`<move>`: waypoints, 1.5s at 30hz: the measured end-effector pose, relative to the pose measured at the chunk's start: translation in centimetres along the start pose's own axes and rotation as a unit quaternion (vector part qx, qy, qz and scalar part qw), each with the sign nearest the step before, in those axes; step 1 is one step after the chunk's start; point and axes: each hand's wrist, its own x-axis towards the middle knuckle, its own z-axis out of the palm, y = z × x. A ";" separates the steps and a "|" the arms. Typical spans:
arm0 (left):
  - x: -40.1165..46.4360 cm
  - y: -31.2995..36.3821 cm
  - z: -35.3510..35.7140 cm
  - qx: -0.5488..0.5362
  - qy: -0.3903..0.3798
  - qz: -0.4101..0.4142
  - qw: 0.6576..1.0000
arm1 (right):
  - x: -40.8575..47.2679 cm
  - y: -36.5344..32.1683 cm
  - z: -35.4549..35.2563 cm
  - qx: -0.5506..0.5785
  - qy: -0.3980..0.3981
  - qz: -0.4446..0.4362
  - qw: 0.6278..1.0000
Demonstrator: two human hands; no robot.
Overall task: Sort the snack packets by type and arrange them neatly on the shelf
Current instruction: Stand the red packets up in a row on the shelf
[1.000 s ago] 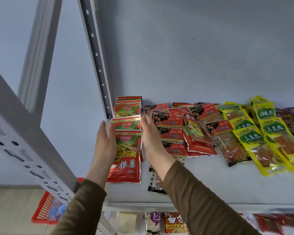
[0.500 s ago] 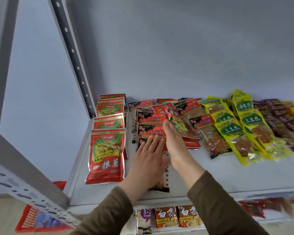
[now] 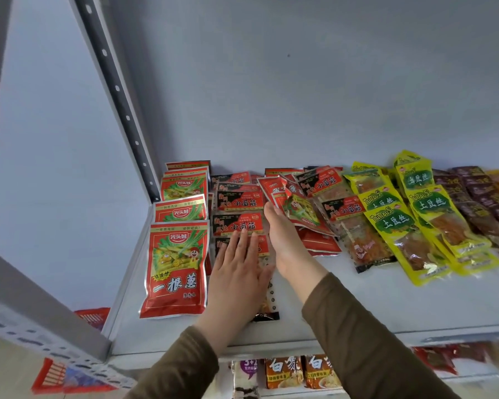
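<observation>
The left hand [image 3: 239, 272] lies flat, fingers straight, on the red-and-black packets [image 3: 238, 224] on the shelf [image 3: 372, 306]. The right hand [image 3: 283, 237] stands edge-on beside them, fingers straight against a tilted red packet [image 3: 297, 208].

Left hand [image 3: 240, 272] flat, fingers spread; right hand [image 3: 283, 234] edge-on, straight.

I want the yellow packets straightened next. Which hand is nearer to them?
Right. The right hand stands on edge among the red and black packets, with a few packets between it and the yellow packets. The left hand lies flat farther left.
</observation>
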 end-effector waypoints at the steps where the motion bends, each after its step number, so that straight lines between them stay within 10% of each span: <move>1: 0.0 0.0 0.0 -0.002 0.000 0.000 1.000 | 0.1 0.1 0.2 0.000 -0.006 0.003 1.000; 45: -4.0 -1.1 -3.2 -0.116 0.082 0.020 0.990 | 6.0 -1.9 -0.9 0.007 -0.087 0.002 0.996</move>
